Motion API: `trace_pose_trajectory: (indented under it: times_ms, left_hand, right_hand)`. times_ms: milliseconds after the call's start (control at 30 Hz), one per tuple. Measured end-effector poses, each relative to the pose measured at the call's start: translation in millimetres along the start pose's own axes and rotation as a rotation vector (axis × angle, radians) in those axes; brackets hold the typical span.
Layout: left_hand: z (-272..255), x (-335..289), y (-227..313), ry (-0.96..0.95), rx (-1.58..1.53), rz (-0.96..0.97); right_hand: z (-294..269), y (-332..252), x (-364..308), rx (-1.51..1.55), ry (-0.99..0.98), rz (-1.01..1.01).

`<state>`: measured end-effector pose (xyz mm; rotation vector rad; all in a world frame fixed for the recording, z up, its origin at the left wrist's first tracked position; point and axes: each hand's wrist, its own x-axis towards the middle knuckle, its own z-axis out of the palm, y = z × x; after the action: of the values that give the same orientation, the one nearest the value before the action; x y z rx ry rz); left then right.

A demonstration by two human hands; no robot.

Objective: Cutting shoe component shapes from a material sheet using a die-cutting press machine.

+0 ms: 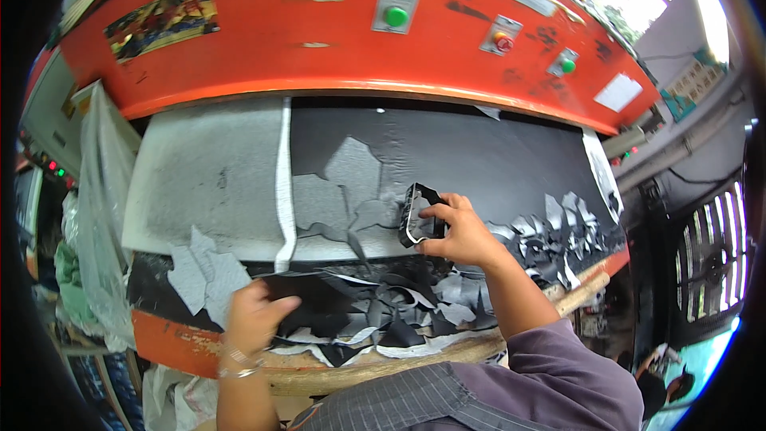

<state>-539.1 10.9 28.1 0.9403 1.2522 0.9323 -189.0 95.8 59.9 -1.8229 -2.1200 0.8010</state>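
My right hand (456, 231) grips a cutting die (409, 219), a dark metal frame with an open middle, by its sides. It is held tilted above the black sheet material (495, 156) on the machine bed. At the front left, my left hand (254, 315), slightly blurred, has its thumb over a black piece of sheet (315, 303); its fingers seem curled under the edge and are partly hidden. Grey cut pieces (355, 168) lie on the black sheet left of the die. More grey pieces (199, 275) rest beside my left hand.
A red-orange machine beam (319, 56) with green and red buttons spans the back. Offcuts (447, 303) heap along the front edge, with more scraps (558, 231) at the right. A grey board (207, 175) covers the left side. Clear plastic (104, 215) hangs at far left.
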Motion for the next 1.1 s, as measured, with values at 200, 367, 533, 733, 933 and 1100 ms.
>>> trace_pose_trajectory:
  times_ms: [200, 367, 533, 733, 933, 1100]
  left_hand:
    - [-114, -35, -9, 0.657, 1.278, 0.199]
    - [-71, 15, 30, 0.559, 0.794, 0.362]
    - [66, 98, 48, 0.005, 0.755, 0.591]
    - [164, 142, 8, -0.14, 0.668, 0.562]
    - [172, 150, -25, -0.073, 0.838, 0.762]
    - [178, 150, -23, -0.089, 0.908, 0.744]
  right_hand:
    - [-28, 69, -32, -0.117, 0.28, 0.341]
    - [-57, 103, -45, -0.205, 0.416, 0.403]
    - [-65, 110, -7, -0.243, 0.227, 0.025]
    - [-49, 61, 57, -0.142, -0.027, -0.304]
    - [-24, 89, 53, -0.054, 0.211, -0.331]
    - [-2, 120, 18, -0.047, 0.242, -0.152]
